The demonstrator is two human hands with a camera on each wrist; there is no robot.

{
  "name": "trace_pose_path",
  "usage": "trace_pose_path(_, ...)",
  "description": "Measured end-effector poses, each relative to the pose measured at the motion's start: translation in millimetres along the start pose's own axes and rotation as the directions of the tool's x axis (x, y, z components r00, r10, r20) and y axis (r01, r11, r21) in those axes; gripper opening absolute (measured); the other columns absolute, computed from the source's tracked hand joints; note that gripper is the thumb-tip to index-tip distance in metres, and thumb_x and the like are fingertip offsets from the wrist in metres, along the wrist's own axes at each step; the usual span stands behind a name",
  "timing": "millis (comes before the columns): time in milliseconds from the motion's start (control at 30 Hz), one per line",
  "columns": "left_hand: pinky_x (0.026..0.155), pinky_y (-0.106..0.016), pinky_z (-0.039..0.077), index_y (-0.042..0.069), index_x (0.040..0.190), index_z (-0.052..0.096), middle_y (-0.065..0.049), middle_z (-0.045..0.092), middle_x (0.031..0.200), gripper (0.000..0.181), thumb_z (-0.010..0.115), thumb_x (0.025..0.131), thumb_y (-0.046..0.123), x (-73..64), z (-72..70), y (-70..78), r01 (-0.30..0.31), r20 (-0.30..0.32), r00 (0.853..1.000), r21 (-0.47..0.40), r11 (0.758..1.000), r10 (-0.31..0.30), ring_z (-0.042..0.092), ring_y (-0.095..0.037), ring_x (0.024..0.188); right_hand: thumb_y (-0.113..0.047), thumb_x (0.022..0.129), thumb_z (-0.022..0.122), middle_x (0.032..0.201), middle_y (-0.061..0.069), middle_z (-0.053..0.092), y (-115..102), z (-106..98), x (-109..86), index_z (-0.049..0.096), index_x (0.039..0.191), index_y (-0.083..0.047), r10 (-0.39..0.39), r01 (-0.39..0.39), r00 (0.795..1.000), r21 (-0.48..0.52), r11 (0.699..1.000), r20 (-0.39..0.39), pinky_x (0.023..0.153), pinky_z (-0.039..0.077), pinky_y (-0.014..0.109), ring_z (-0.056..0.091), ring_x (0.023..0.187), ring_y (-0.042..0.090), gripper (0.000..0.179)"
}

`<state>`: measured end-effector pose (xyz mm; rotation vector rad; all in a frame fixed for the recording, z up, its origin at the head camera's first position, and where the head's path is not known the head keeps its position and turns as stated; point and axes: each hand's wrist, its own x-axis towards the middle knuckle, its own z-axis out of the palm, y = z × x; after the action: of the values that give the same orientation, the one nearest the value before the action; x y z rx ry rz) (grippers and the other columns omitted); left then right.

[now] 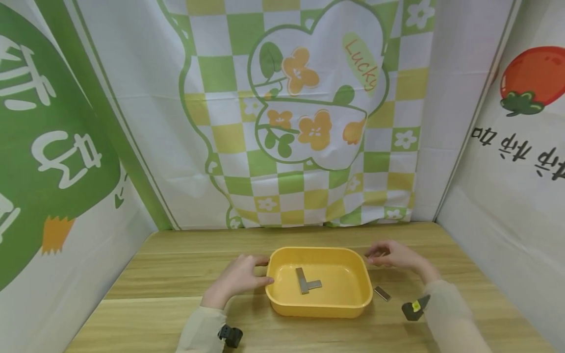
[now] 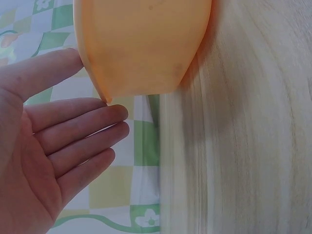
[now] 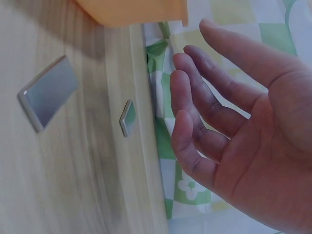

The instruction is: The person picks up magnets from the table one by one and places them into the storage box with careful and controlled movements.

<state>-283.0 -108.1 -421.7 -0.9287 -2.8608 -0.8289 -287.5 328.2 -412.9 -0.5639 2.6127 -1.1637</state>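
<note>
A yellow rectangular plastic tub (image 1: pixel 320 310) sits on the wooden table between the two hands. At its left end, my left hand (image 1: pixel 240 277) touches the rim with the thumb and a finger, the fingers (image 2: pixel 92 124) nearly straight. My right hand (image 1: pixel 393 256) hovers by the tub's right back corner, its fingers loosely bent and nothing held. Two flat grey metal bars (image 1: pixel 302 282) lie inside the tub, meeting at an angle. A small metal bar (image 1: pixel 382 293) rests on the table right of the tub. Another metal piece (image 3: pixel 127 118) shows farther back in the right wrist view.
The wooden table (image 1: pixel 176 274) meets a green and yellow checked cloth (image 1: pixel 309 196) at its back edge. Printed white cloth walls (image 1: pixel 507 206) stand on both sides. A dark wrist camera (image 1: pixel 230 336) is strapped to the left sleeve, another (image 1: pixel 414 309) to the right.
</note>
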Motion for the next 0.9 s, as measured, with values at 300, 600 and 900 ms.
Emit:
trace_pose_path(300,0.093,-0.048,0.051,0.004,0.121,0.063,-0.013,0.066,0.119,0.052,0.074,0.08,0.035,-1.7,-0.4,1.4,0.004,-0.007,1.0,0.004,1.0,-0.004,0.062,-0.032,0.111,-0.025,0.089,0.066,0.107,0.012,0.066,8.2,0.2,-8.7,0.062,0.115,0.001,-0.03,0.029,0.999,-0.054,0.998,-0.023,0.077,0.054,0.035,0.059,0.095,0.02,0.037)
trace_pose_path(600,0.093,-0.048,0.05,0.003,0.122,0.062,-0.015,0.065,0.12,0.054,0.073,0.081,0.035,-1.0,-0.9,0.4,-0.001,0.004,1.0,-0.008,1.0,0.001,0.062,-0.033,0.111,-0.024,0.089,0.066,0.105,0.01,0.066,15.0,2.6,-15.7,0.062,0.113,0.001,-0.017,0.016,1.0,-0.065,0.998,-0.009,0.074,0.054,0.032,0.059,0.095,0.021,0.035)
trace_pose_path(900,0.093,-0.049,0.05,0.003,0.122,0.062,-0.015,0.065,0.12,0.054,0.073,0.081,0.035,-0.2,0.2,-0.5,-0.004,0.002,1.0,-0.002,1.0,0.004,0.062,-0.034,0.112,-0.021,0.088,0.067,0.101,0.014,0.067,22.4,9.3,-21.8,0.06,0.113,0.007,-0.014,0.013,1.0,0.016,1.0,0.018,0.065,0.058,0.036,0.064,0.085,0.02,0.038)
